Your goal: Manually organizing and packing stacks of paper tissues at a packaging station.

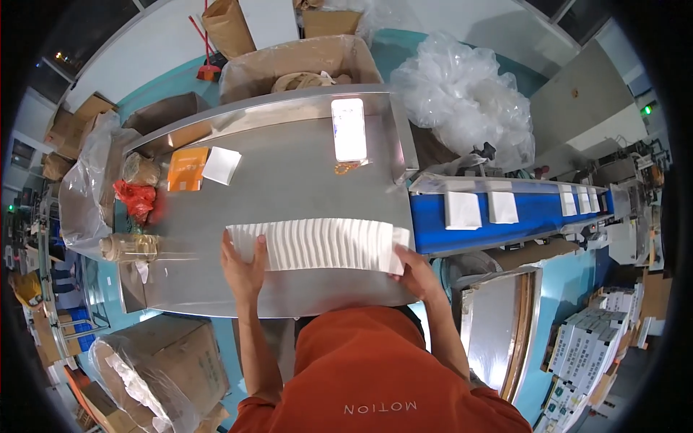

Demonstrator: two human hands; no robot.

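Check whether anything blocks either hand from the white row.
Nothing visible does. The left hand touches the left end of the white row, and the right hand touches its right end. The phone lies beyond the row, apart from both hands.

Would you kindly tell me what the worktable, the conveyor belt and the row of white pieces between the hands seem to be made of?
Worktable: probably steel, satin grey with soft reflections.
Conveyor belt: perhaps plastic or rubber, flat, smooth, evenly blue.
Row of white pieces: matt paper or fabric; soft layered edges show.
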